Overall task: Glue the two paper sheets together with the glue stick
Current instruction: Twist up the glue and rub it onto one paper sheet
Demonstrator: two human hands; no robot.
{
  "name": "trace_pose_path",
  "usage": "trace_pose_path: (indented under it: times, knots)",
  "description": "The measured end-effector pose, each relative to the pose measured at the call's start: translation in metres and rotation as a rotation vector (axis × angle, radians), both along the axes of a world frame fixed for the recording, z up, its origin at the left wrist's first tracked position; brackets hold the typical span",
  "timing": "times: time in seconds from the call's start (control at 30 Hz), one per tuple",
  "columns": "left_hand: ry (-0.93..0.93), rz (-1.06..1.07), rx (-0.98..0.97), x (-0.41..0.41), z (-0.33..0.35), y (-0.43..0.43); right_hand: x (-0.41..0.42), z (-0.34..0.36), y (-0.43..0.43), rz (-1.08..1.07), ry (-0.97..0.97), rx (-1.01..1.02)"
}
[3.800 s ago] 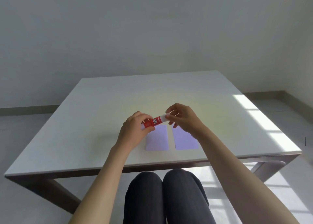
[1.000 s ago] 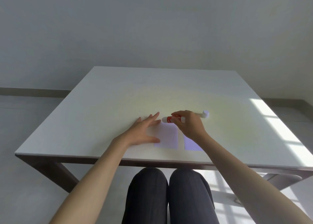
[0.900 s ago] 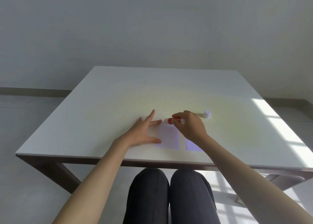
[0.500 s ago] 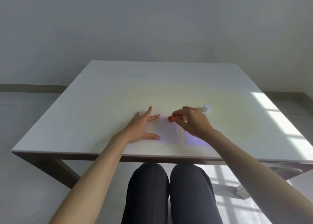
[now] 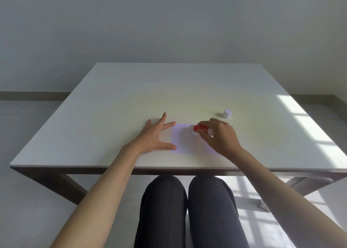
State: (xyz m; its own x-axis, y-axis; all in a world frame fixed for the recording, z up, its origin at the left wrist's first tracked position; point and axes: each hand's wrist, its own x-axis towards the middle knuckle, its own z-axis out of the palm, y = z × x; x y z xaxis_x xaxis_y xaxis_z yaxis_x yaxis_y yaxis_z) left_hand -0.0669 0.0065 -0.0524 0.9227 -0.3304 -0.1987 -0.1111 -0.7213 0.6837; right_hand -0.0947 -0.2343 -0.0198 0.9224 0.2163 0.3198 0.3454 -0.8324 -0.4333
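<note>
Two pale lilac paper sheets lie side by side near the table's front edge. The left sheet (image 5: 183, 140) is in plain view; the right sheet (image 5: 211, 151) is mostly hidden under my right hand. My left hand (image 5: 156, 137) lies flat with fingers spread, its thumb and forefinger touching the left sheet's left edge. My right hand (image 5: 219, 135) grips the red glue stick (image 5: 200, 128), which is tilted with its end over the left sheet's upper right part. The stick's white cap (image 5: 227, 113) stands on the table behind my right hand.
The white table (image 5: 122, 97) fills the middle of the view, with its front edge just above my knees (image 5: 185, 200). A sunlit patch covers its right side. A grey wall stands behind.
The cap came off the glue stick and now stands on the table. My left hand went flat beside the left sheet. My right hand has drawn the stick slightly nearer over that sheet.
</note>
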Motion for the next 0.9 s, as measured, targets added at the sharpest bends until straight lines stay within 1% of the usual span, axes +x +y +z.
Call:
trace_pose_path:
  times: [0.1,0.13,0.2,0.27,0.33,0.43,0.53,0.6,0.7,0.73,0.77,0.83,0.9]
  knots:
    - [-0.014,0.001,0.035,0.000,0.001,-0.002,-0.032,-0.002,0.004,0.197,0.064,0.024]
    - [-0.021,0.000,0.039,0.000,0.001,-0.002,-0.036,0.000,0.003,0.230,0.099,0.019]
    - [-0.023,-0.009,0.024,-0.001,0.001,-0.002,-0.030,0.006,-0.005,0.200,0.118,0.013]
    - [-0.017,-0.018,0.003,-0.002,0.001,-0.002,-0.018,0.010,-0.014,0.098,0.087,0.004]
    - [-0.009,-0.014,-0.004,-0.002,0.001,-0.001,-0.016,0.010,-0.017,0.046,0.053,-0.014]
    - [-0.014,-0.012,0.009,-0.002,0.002,-0.001,-0.040,0.005,-0.010,0.147,0.012,-0.037]
    - [-0.018,-0.012,0.020,-0.003,0.003,-0.002,-0.042,0.008,-0.006,0.226,0.072,-0.031]
    - [-0.013,-0.018,0.015,-0.003,0.003,-0.002,-0.020,0.010,-0.005,0.168,0.074,-0.012]
    - [-0.003,-0.019,0.001,-0.003,0.004,-0.002,0.009,0.009,-0.001,-0.012,0.054,0.023]
    - [0.004,-0.017,-0.002,-0.003,0.004,-0.002,0.009,0.007,0.004,-0.033,0.028,0.021]
    - [0.010,-0.015,-0.002,-0.003,0.004,-0.002,0.004,0.003,0.011,-0.019,-0.010,0.007]
    - [0.018,-0.015,0.002,-0.002,0.002,-0.002,-0.016,-0.005,0.026,0.077,-0.068,-0.028]
    - [0.016,-0.014,0.002,-0.002,0.000,-0.002,-0.031,-0.007,0.033,0.179,-0.059,-0.040]
